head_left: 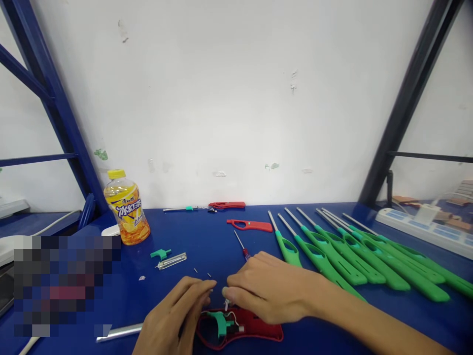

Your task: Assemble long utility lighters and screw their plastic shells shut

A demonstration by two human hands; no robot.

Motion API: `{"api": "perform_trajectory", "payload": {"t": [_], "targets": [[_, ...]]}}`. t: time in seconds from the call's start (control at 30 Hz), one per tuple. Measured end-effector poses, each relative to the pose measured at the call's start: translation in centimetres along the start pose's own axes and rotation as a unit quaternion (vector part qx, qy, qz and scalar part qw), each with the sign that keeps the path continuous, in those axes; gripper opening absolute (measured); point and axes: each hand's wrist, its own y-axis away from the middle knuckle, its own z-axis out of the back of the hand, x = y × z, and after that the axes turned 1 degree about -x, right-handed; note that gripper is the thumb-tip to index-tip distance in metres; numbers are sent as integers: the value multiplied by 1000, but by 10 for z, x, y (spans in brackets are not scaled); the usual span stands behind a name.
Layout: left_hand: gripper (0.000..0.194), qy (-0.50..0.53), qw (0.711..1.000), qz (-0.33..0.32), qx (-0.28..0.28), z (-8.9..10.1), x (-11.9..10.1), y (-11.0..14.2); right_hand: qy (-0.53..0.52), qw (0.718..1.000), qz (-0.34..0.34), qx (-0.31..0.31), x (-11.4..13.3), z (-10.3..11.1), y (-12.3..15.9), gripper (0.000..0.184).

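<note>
"Red plastic under the hands, yes? What are they doing?"

"The left hand (173,315) is partly closed, fingers bent and bunched; I can't tell whether it holds anything. The right hand (254,288) is curled, thumb near the fingers, beside a small pale piece (226,304). Whether that is gripped, I can't say."

"And the red shell (264,331)?"

"Just on the person's side of the fingertips, its long axis running left to right. The right hand overlaps the far edge of its handle, so it looks the nearer one; the left is by the looped end."

"How does it look?"

"Dark red and open, with a green trigger (221,324) and a thin pale wire inside. A metal tube (118,332) sticks out leftward from behind the left hand."

"Farther out?"

"Two tiny pins (195,270) (209,274), then a screwdriver (246,254) beyond the right hand. Off left, a loose green part (160,254) beside a clear insert (172,261). Green lighters (343,256) fan out rightward; a yellow-capped bottle (127,212) stands at left, near the wall (236,98)."
</note>
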Motion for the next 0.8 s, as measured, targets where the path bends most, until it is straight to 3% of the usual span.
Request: {"api": "perform_trajectory", "payload": {"t": [0.33, 0.8], "targets": [[23, -3, 999, -16, 28, 1, -3, -1, 11, 999, 22, -39, 1, 5, 2, 34], [25, 1, 998, -18, 54, 0, -5, 1, 22, 998, 19, -53, 2, 6, 0, 32]]}}
